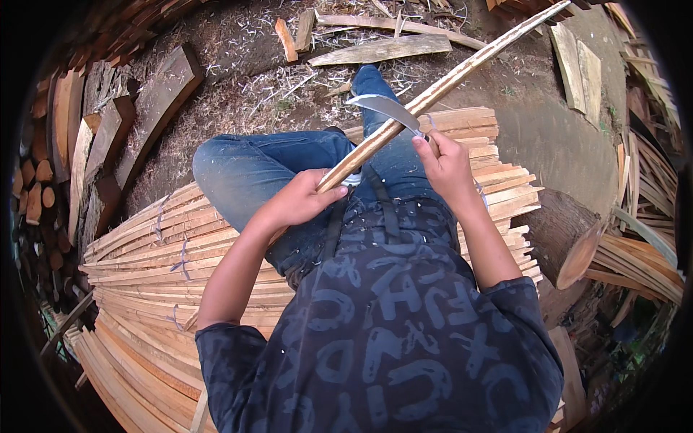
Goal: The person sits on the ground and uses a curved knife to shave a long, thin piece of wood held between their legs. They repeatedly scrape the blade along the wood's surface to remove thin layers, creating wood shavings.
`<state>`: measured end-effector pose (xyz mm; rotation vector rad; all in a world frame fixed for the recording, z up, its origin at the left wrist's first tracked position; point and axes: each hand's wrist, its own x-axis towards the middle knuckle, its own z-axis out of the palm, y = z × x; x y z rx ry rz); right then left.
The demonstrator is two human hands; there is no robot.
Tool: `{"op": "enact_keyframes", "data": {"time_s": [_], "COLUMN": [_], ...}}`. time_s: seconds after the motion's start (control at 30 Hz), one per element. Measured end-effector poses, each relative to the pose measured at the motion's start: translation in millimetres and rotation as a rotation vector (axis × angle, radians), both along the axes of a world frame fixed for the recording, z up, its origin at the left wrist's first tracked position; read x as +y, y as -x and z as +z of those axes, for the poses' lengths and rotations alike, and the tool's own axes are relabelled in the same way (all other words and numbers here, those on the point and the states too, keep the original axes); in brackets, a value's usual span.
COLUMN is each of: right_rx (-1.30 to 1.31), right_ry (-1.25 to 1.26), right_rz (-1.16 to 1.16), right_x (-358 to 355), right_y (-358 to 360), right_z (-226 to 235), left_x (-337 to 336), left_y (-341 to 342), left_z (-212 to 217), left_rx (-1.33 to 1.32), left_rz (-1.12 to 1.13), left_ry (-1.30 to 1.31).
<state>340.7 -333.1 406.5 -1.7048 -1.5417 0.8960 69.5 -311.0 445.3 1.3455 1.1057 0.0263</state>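
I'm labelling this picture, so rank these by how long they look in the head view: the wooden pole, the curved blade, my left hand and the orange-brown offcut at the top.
1. Wooden pole
2. Curved blade and left hand: lengths look alike, and camera distance makes it unsure
3. Orange-brown offcut

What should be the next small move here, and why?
Perhaps the right-hand grip should draw the curved knife slightly along the pole: the blade crosses it, brown patches show on its surface, and the left-hand grip holds it lower down.
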Motion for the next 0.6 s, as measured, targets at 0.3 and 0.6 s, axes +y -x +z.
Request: {"op": "enact_keyframes", "data": {"time_s": [0.3, 0.6], "right_rx": [-0.329, -0.595], "right_ry": [-0.152, -0.302], "right_rz": [-0.084, 0.028], "right_x": [32, 82], "right_y": [-34, -55], "right_z": [37, 46], "left_x": [29, 55], "left_y": [-52, -75], "left_z": [11, 24], "left_rx": [-0.061, -0.167], "left_rz": [-0.020, 0.160], "left_ry": [0.053, 0.108]}}
